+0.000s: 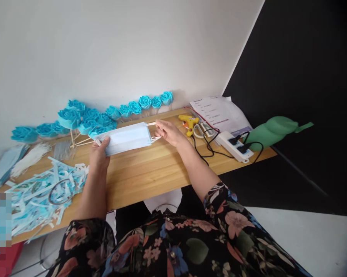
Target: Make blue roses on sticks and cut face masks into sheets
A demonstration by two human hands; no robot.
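Note:
Above the wooden table, a pale blue face mask (128,139) is stretched level between my two hands. My left hand (100,153) grips its left end, thumb on top and the other fingers underneath. At the other end, the closed fingers of my right hand (168,132) hold the white ear loops (153,139). It may be a small stack of masks, as the right edge looks layered. Just behind my left hand stand blue flowers (69,117) on thin sticks.
A yellow glue gun (188,124) and white-handled scissors (203,130) lie right of my hands. Beyond are printed sheets (216,111), a power strip (233,146) with cables and a green bottle (270,132). Blue and white strips (46,192) and flat masks (7,163) cover the table's left (150,169).

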